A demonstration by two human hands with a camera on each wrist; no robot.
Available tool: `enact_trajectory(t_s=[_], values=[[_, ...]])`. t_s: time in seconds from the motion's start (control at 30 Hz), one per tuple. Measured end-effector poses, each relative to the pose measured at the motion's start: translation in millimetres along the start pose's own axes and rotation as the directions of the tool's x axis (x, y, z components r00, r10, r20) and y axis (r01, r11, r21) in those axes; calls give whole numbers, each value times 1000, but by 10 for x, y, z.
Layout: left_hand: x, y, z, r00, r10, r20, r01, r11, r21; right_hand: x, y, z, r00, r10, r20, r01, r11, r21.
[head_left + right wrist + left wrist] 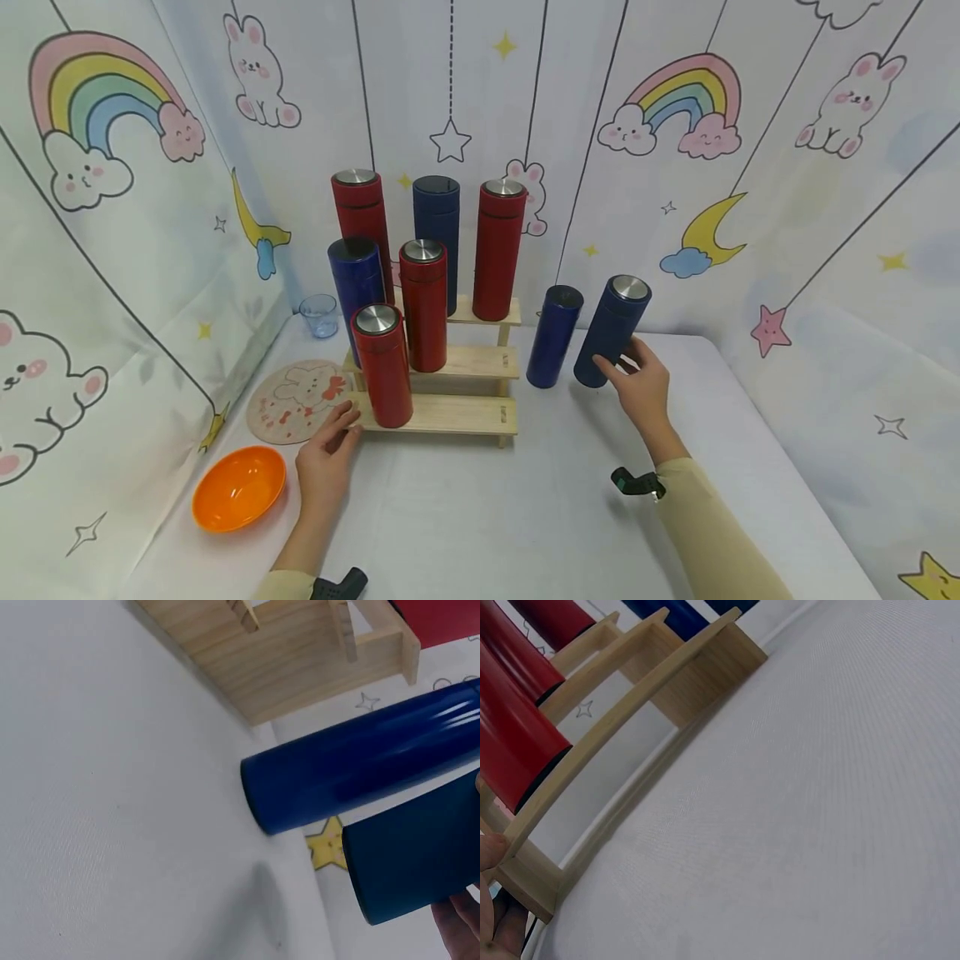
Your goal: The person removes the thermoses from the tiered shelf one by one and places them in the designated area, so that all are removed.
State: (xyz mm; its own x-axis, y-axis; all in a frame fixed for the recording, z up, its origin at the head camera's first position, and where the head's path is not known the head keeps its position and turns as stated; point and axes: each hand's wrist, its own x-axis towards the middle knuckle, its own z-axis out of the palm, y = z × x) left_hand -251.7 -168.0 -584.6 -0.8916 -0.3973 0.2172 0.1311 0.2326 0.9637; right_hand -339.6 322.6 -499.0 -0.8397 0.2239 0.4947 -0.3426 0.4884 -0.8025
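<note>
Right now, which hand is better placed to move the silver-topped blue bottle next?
Probably the right hand: it grips the silver-topped blue bottle. The left hand is farther off, holding the left end of the wooden rack.

Soft light; dimmer wrist views

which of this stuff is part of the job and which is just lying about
Likely part of the job:
- held dark blue flask
- blue flask beside it
- wooden rack
- four red flasks and two blue flasks on the rack

Seemingly just lying about:
- orange bowl
- glass cup
- round mat
</note>
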Motion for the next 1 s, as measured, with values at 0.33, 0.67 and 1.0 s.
enact_trajectory(t_s=[0.33,0.67,1.0], values=[[-6,6,-10,1000,-7,-7,7,1000,-6,53,223,109,997,72,36,-71,997,-31],[-4,32,-5,1000,20,-5,-20,998,-55,69,362,138,992,118,40,-116,992,-39],[-3,25,-17,1000,19,8,-19,999,-36,59,480,141,985,170,41,-167,984,-68]])
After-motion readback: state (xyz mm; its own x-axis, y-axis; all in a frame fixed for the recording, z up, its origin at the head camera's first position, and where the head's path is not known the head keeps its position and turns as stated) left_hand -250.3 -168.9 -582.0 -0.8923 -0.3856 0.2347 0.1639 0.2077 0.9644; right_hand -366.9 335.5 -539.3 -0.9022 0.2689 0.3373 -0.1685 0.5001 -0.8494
